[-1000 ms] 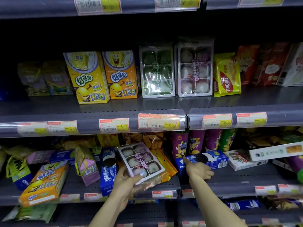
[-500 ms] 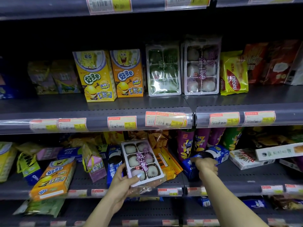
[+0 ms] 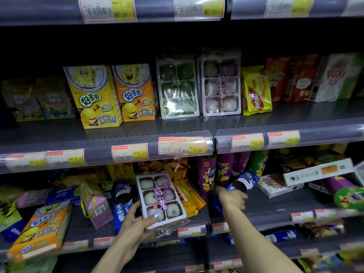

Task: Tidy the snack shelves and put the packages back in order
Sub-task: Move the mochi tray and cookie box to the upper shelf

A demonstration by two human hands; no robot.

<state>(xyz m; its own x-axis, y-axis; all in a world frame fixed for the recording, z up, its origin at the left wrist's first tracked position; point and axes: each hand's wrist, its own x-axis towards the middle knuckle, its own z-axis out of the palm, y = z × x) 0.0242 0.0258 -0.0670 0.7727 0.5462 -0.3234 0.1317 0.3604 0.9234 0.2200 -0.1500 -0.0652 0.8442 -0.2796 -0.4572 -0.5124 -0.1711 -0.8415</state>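
lower shelf [image 3: 275,211]: total mess tbh, boxes and bags flopped every which way. This is where both my hands are working.

middle shelf [image 3: 137,138]: way neater. Purple mochi trays [image 3: 221,83] stand upright next to the green mochi tray [image 3: 177,87], right of the two SpongeBob boxes [image 3: 116,95]. Pretty sure that's the home for what I'm holding.

mochi tray [image 3: 160,200]: six-piece, purple lettering, tilted with its top leaning left. It's at the front of the lower shelf, resting against the orange bags [image 3: 189,196] behind it.

Oreo box [image 3: 243,182]: blue, lying at an angle in front of the purple chip cans [image 3: 222,170], just left of the Pocky box [image 3: 275,186].

left hand [image 3: 136,223]: gripping the near bottom corner of the mochi tray, thumb across the front, fingers curled under.

right hand [image 3: 232,198]: closed around the near end of the Oreo box, knuckles toward me.

how I'd do it: move one thing at a time. Corner grip on that tray is floppy, so I'd slide my hand further under before lifting it to the row above, label facing out. Pull the Oreo box slowly so the cans don't topple.
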